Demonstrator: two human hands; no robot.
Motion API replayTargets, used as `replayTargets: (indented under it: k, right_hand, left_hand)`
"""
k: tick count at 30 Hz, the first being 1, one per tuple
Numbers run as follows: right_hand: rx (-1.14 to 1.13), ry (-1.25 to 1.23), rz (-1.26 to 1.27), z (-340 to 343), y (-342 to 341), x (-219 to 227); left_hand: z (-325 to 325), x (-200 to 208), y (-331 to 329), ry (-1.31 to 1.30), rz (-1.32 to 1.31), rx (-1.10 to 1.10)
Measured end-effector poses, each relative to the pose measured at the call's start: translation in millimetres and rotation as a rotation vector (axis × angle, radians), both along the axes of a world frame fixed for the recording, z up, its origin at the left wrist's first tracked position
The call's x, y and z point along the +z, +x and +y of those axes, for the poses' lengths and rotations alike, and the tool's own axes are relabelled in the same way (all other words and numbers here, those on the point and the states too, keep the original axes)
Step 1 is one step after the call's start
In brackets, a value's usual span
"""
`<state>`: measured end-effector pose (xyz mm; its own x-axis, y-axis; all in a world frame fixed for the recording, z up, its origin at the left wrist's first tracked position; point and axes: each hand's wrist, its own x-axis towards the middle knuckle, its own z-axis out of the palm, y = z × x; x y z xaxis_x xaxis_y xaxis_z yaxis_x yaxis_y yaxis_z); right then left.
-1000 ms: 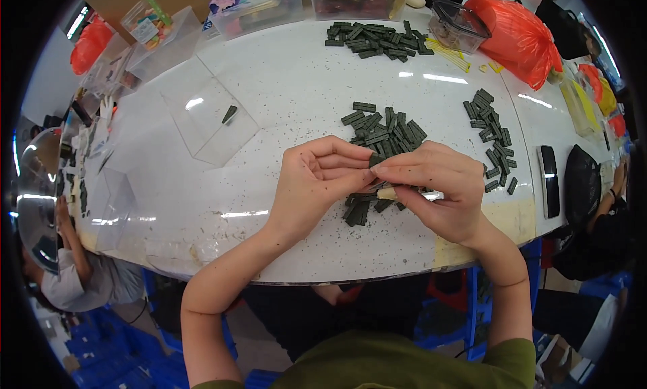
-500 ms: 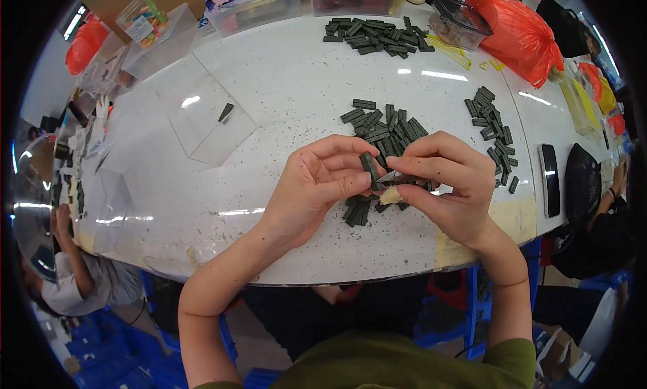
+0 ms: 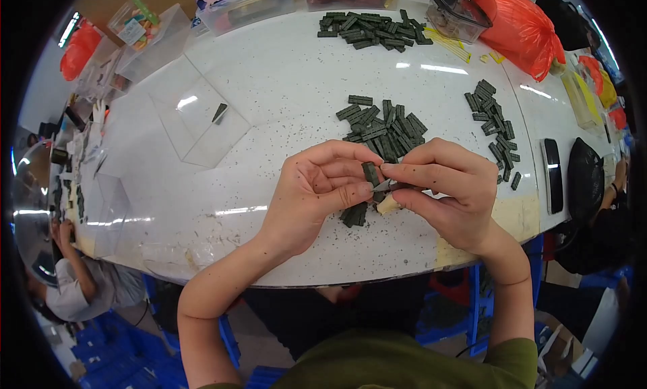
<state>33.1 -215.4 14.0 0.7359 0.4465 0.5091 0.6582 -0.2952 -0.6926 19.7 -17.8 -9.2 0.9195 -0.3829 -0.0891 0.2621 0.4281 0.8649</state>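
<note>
My left hand [image 3: 306, 193] is closed, pinching a small dark green block [image 3: 372, 176] between thumb and fingers. My right hand [image 3: 448, 190] is closed on a small knife with a pointed metal blade [image 3: 382, 186]. Its tip lies against the block's right side. A pale yellow wrap [image 3: 387, 204] sits at my right thumb's tip; what it is I cannot make out. Just beyond my hands lies a loose pile of similar dark green blocks [image 3: 384, 127], partly hidden by my fingers.
More dark blocks form a pile at the back [image 3: 371, 30] and a row on the right [image 3: 495, 119]. A clear sheet [image 3: 195, 112] with a small dark piece lies left. Dark crumbs dot the white table [image 3: 283, 72]. A phone [image 3: 552, 176] lies right; a person's hand [image 3: 65, 232] is far left.
The block in my left hand has tilted a little more upright, and the knife tip has shifted slightly lower along it. The whole view has moved slightly.
</note>
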Motion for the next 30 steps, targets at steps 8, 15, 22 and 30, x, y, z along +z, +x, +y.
replayTargets:
  k: [8, 15, 22, 30]
  right_hand:
    - [-0.002, 0.001, -0.009, 1.2, 0.3, 0.1]
    - [-0.003, -0.01, -0.055, 1.2, 0.7, -1.8]
    - [-0.009, -0.087, -0.216, 1.1, 0.1, -4.2]
    - [0.019, 0.045, 0.021, 1.5, 2.3, -1.7]
  left_hand:
    - [0.3, -1.2, -0.8, 0.018, -0.016, 0.004]
    - [-1.5, 0.5, -1.1, 0.042, 0.024, 0.022]
    - [-1.1, -2.5, -1.2, 0.008, 0.048, 0.012]
    - [0.4, 0.4, -1.2, -0.003, 0.045, 0.024]
